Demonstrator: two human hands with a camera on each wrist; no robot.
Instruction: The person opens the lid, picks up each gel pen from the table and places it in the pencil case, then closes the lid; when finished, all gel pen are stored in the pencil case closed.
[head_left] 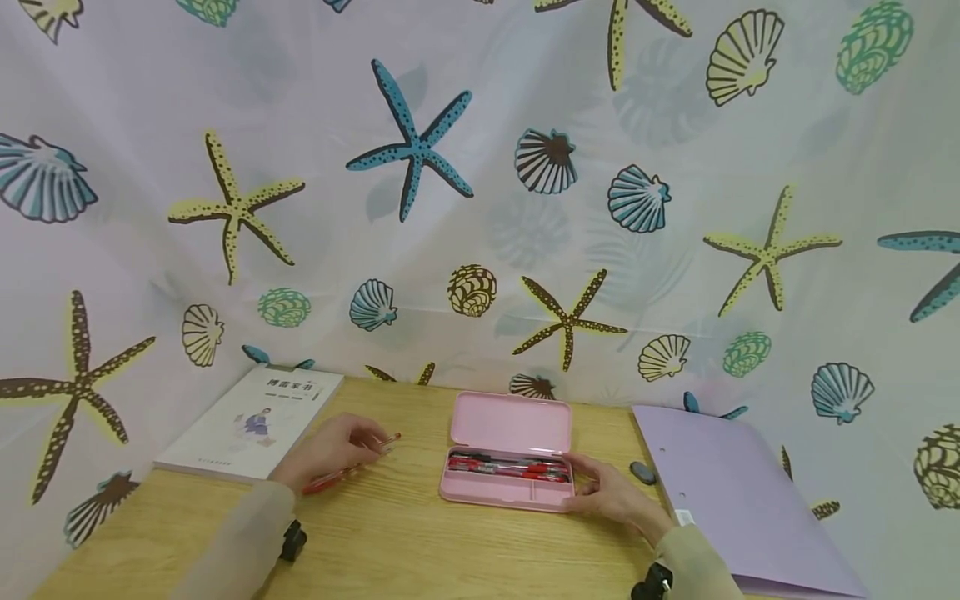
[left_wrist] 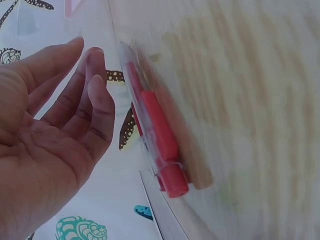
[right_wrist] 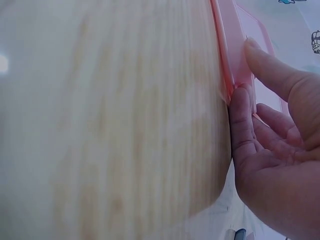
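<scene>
while left hand (head_left: 330, 450) is hovering loose-fingered beside red pen (head_left: 352, 468), right hand (head_left: 611, 496) fingertips are pressing pink pencil case (head_left: 506, 471) corner.

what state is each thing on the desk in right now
pencil case: lid open, red pens inside
red pen: lying flat on the desk, not gripped
left hand: fingers relaxed, over the red pen
right hand: fingers touch the case's right end
book: closed, flat
purple folder: closed, flat
eraser: loose on the desk
</scene>
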